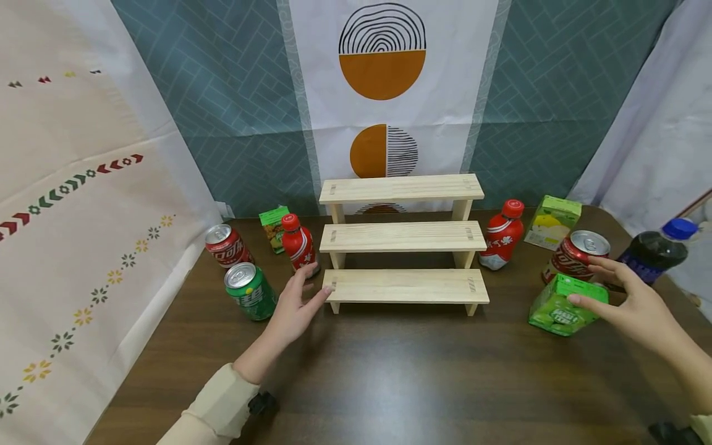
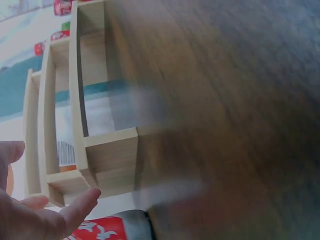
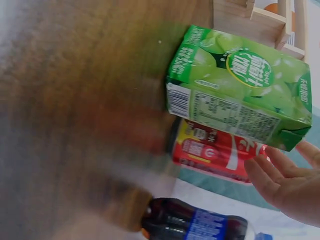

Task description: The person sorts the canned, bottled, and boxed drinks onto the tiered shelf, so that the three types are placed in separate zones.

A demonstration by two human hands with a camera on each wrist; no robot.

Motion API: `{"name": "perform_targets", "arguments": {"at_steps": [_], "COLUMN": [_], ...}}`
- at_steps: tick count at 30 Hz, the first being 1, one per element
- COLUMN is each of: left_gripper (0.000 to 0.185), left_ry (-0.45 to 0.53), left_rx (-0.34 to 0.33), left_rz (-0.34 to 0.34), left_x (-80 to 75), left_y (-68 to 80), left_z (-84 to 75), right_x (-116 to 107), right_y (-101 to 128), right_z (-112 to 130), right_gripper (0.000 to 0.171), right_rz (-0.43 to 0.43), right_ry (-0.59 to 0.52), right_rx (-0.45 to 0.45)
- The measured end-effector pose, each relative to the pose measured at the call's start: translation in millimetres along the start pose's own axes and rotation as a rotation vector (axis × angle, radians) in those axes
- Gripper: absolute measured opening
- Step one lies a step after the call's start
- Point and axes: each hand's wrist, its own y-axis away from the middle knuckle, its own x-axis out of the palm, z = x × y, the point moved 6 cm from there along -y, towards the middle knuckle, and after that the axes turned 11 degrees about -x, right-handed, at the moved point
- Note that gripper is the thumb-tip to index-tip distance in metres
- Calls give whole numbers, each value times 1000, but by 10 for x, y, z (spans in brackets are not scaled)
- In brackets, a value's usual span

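In the head view, the left hand [image 1: 293, 308], fingers apart, is left of centre, its thumb at the near end of the three-tier wooden stand's [image 1: 405, 285] lowest step; contact is unclear. At right, the right hand [image 1: 636, 304], fingers spread around nothing, reaches over the green juice box [image 1: 564, 307], which stands on the table [image 1: 411, 377] before a red Coca-Cola can [image 1: 573, 261]; whether it touches the box is unclear. A blue-capped bottle [image 1: 655, 252] stands at far right.
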Motion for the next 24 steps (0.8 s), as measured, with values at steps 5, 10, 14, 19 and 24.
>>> {"name": "perform_targets", "arguments": {"at_steps": [5, 10, 14, 19, 24], "left_gripper": [58, 58, 58, 57, 56], "left_ry": [72, 211, 358, 446, 507], "left_rx": [-53, -125, -203, -285, -341], "left_rz": [0, 43, 96, 137, 152], "left_x": [16, 44, 88, 120, 130], "left_y": [-73, -115, -137, -162, -224], "left_z": [128, 218, 262, 291, 352], "right_x": [56, 118, 128, 132, 134], "right_y": [35, 66, 84, 106, 120], "right_z": [-82, -150, -195, -222, -256], "right_gripper": [81, 83, 78, 72, 68], "right_rz": [17, 54, 47, 25, 25], "right_ry": [-34, -44, -73, -141, -163], "right_rx": [-8, 19, 8, -24, -6]}}
